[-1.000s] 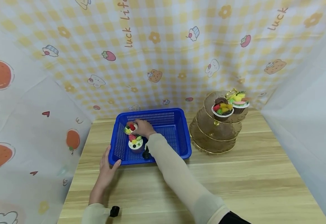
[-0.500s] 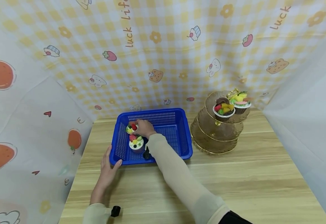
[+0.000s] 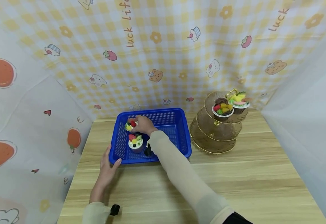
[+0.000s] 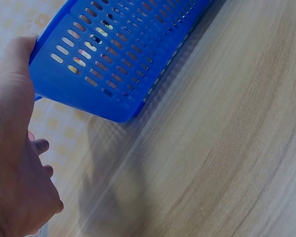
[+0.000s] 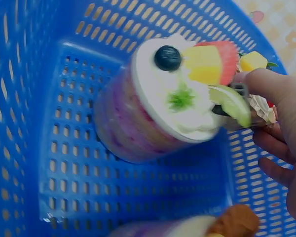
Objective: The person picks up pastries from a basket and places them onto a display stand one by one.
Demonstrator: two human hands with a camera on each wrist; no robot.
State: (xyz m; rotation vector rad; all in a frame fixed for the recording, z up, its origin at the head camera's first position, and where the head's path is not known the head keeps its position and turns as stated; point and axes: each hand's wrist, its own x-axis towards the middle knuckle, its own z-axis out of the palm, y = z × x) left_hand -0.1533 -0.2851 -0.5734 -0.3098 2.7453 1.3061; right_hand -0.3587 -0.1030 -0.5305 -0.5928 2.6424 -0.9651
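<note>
In the head view my left hand [image 3: 108, 168] holds the front left corner of a blue plastic basket [image 3: 150, 161]; the left wrist view has its thumb [image 4: 19, 54] against the rim. My right hand [image 3: 144, 125] reaches inside and holds a fruit-topped dessert cup [image 3: 130, 125], partly covered by the fingers. Just nearer stands another dessert cup [image 5: 133, 118] with purple layers, white cream, a blueberry and fruit pieces. A third cup with a brown topping [image 5: 235, 221] is cut off at the bottom of the right wrist view; the forearm hides it in the head view.
Right of the basket a three-tier amber stand [image 3: 216, 135] with gold edges bears a chocolate fruit cupcake [image 3: 222, 110] and another fruit cupcake [image 3: 239, 102] on its top tier. The wooden table [image 3: 235, 186] meets a patterned cloth [image 3: 168, 71] behind and at the left.
My right hand and the dessert cup in it have shifted slightly toward the back of the basket. The left hand stays at the basket corner.
</note>
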